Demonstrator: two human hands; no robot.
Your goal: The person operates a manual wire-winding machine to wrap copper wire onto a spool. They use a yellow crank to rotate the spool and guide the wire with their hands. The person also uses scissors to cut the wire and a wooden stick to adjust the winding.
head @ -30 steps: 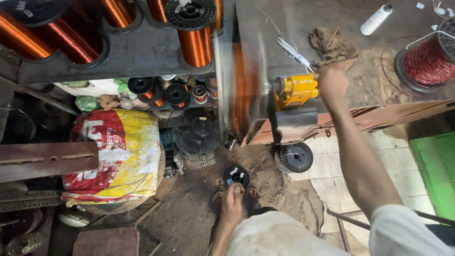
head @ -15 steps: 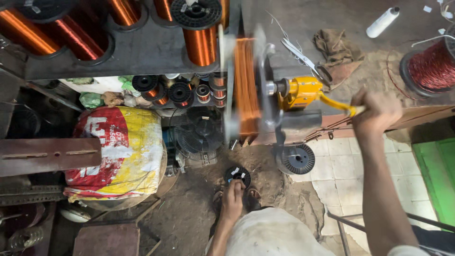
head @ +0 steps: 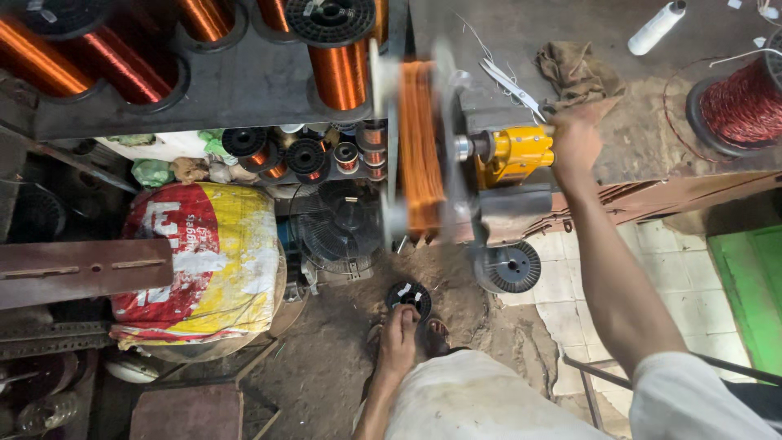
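Right hand (head: 575, 140): closed in a grip on the crank of the yellow winding machine (head: 516, 155), at the near edge of the worktop (head: 643, 155).
Coil former (head: 421, 147): left of the machine, blurred, wound with copper wire.
Left hand (head: 397, 344): low near the floor, fingers resting on a small black spool (head: 408, 295); whether it holds the spool cannot be told.
On the worktop: scissors (head: 511, 85), brown rag (head: 577, 69), white tube (head: 658, 26), red wire reel (head: 743, 102).
Far left: copper wire spools (head: 340, 69).
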